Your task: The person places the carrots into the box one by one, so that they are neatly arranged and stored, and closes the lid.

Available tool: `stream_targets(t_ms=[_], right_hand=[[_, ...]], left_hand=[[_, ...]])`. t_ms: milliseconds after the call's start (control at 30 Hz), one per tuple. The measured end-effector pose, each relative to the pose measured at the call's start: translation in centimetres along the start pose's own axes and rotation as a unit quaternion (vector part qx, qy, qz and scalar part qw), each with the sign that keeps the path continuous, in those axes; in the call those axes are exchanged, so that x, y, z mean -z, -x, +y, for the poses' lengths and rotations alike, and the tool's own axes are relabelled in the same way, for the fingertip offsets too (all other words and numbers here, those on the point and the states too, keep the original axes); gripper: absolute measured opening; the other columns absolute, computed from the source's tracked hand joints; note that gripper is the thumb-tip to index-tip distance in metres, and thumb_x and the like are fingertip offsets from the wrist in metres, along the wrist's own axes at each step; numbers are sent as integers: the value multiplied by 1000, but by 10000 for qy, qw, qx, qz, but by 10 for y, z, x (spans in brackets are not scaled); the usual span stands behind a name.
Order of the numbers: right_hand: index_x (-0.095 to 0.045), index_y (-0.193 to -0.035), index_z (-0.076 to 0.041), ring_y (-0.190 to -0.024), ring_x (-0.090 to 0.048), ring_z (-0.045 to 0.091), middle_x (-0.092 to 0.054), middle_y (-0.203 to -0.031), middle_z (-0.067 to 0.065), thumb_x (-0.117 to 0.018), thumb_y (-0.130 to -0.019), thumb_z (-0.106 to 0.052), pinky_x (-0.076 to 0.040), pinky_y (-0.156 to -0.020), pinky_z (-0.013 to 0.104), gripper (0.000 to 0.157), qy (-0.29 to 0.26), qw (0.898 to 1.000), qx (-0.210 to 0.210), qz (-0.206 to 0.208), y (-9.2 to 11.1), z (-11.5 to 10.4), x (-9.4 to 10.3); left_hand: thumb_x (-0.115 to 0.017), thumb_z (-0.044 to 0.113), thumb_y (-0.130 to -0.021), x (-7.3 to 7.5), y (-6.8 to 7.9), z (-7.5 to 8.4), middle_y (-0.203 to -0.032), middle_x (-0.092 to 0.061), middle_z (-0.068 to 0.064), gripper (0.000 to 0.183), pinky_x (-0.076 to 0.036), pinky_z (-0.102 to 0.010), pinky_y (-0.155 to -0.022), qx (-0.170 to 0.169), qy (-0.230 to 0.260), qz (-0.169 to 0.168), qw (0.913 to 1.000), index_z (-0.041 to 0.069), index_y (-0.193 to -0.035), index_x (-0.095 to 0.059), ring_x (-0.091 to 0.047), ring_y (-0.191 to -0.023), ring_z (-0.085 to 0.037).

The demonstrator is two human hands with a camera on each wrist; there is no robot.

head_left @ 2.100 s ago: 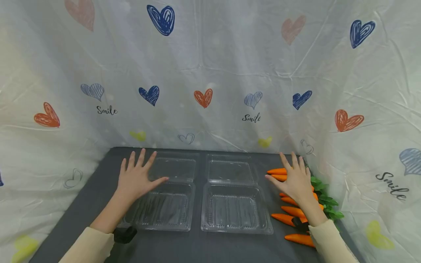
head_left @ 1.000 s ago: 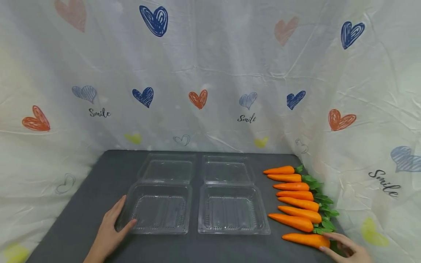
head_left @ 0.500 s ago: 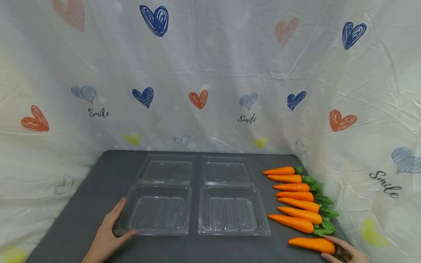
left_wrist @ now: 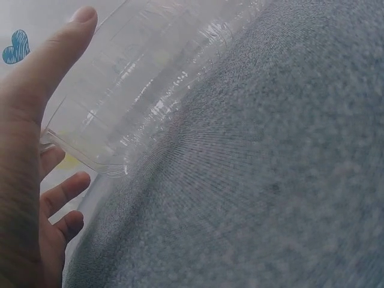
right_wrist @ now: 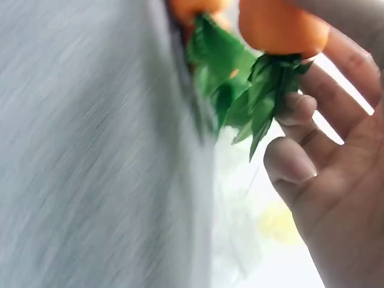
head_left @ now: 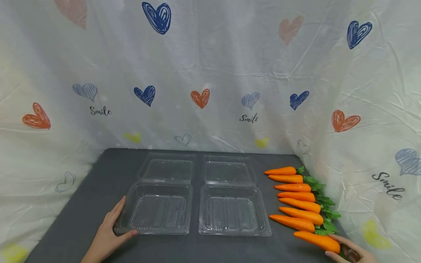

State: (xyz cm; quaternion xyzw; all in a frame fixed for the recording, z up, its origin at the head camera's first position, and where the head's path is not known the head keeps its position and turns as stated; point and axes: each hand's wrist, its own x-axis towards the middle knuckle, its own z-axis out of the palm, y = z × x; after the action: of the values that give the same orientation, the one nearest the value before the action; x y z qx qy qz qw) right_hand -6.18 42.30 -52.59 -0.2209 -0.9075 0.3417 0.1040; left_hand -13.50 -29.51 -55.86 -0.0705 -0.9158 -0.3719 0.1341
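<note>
Right hand grips the nearest carrot; left hand, thumb and fingers apart, borders the left clear plastic clamshell container.

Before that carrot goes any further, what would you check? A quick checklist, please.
1. Carrot held: ok, the right-hand grip has it near its leafy end.
2. Carrot clear of the next carrot: cannot tell, they nearly meet in the head view.
3. Left box open: ok, left lid folded back.
4. Right box open: ok, right lid folded back.
5. Left box held firmly: cannot tell, the left-hand grip is at its near left corner.
6. Carrot over a box: not ok, it is right of both.
</note>
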Motion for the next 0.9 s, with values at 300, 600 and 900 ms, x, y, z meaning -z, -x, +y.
stream_targets(t_ms=[300, 600, 900], right_hand=[[-74, -132, -3, -63, -46, 3, -66, -79, 0, -89, -88, -37, -40, -54, 22, 58, -461, 9973, 570, -51, -2, -75, -15], [-82, -118, -11, -56, -38, 5, -58, -72, -5, -94, -81, -20, -35, -52, 24, 40, -1046, 9525, 2855, -169, -16, -164, -92], [-82, -120, -13, -67, -55, 4, -78, -97, 1, -94, -83, -29, -48, -59, 24, 42, -1008, 9277, 3508, -785, 0, -254, -158]], left_hand=[[-99, 32, -74, 1, -3, 0, -172, -34, -9, 122, -40, -29, -90, -191, -113, 139, 9997, 23, -171, -26, -36, -118, 14], [-100, 32, -73, 4, -4, 0, -171, -35, -8, 122, -45, -41, -90, -205, -116, 171, 9996, 22, -171, -27, -37, -117, 12], [-101, 31, -71, 0, 0, -1, -167, -41, -15, 122, -47, -35, -87, -151, -146, 220, 9995, 22, -170, -30, -37, -114, 17]])
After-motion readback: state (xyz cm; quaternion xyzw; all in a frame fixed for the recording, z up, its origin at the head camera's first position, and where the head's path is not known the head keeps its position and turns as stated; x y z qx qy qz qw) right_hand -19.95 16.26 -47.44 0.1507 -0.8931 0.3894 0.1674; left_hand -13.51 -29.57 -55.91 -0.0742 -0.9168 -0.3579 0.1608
